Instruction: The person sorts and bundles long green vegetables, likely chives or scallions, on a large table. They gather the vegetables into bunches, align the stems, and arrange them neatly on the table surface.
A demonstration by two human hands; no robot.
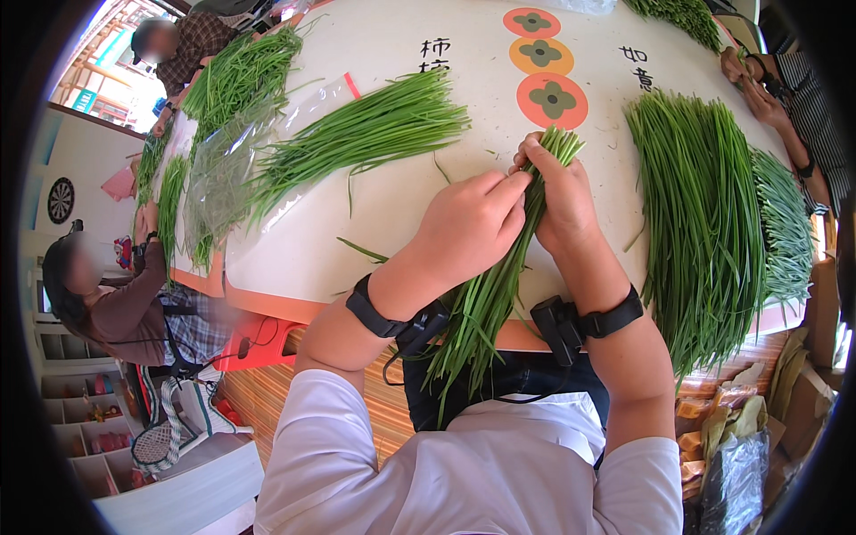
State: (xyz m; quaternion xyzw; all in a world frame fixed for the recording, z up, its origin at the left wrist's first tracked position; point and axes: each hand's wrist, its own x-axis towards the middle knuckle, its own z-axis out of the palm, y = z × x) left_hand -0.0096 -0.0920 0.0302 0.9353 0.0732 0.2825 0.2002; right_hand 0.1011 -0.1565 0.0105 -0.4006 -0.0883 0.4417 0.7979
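A bunch of long green chive stalks point(486, 299) runs from the table's front edge down toward my lap. My right hand point(562, 201) is closed around the bunch near its cut ends. My left hand point(468, 223) grips the same bunch just beside it, fingers pinching the stalks. Both wrists wear black straps with small devices. The bunch's lower part hangs off the white table point(392, 223) between my forearms.
A big heap of chives point(704, 223) lies to the right, another pile point(366, 134) with a clear plastic bag point(232, 160) to the left. Other people sit at the far left point(125, 303), top left point(183, 45) and top right point(785, 98). Bags and husks lie on the floor at right.
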